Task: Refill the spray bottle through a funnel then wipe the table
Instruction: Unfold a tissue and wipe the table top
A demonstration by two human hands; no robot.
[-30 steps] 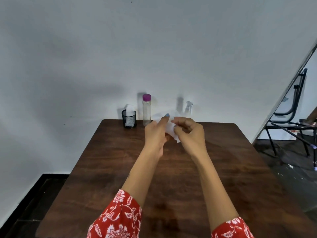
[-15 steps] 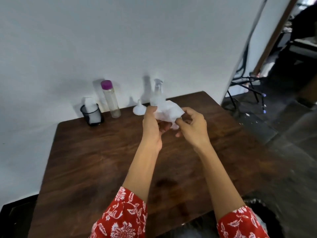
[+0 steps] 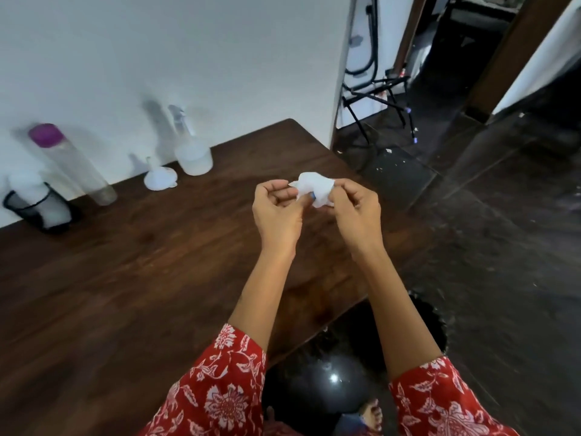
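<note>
— What's nearest to you?

— Two red floral sleeves point(image 3: 220, 391), and between them a black bin point(image 3: 330, 379) is sitting on the floor by the edge of the counter point(image 3: 125, 278).

— And the hands?

— Both are hovering above the counter's right side. The left hand point(image 3: 276, 212) and the right hand point(image 3: 356, 212) are pinching a crumpled white tissue point(image 3: 314, 188) between them, fingers curled onto it from either side. It's touching nothing but the hands.

— Where is the spray bottle standing?

— At the far edge against the white wall: the clear spray bottle point(image 3: 191, 149) is standing upright, though it's blurred. A white funnel point(image 3: 159, 179) is lying mouth-down just beside it on the left. Further left a tall clear bottle with a purple cap point(image 3: 69, 165) is standing, and near that a black mesh cup point(image 3: 37, 212) is holding something white.

— Beyond the counter?

— A black metal chair frame point(image 3: 377, 99) is showing past the wall corner, on a dark floor.
</note>
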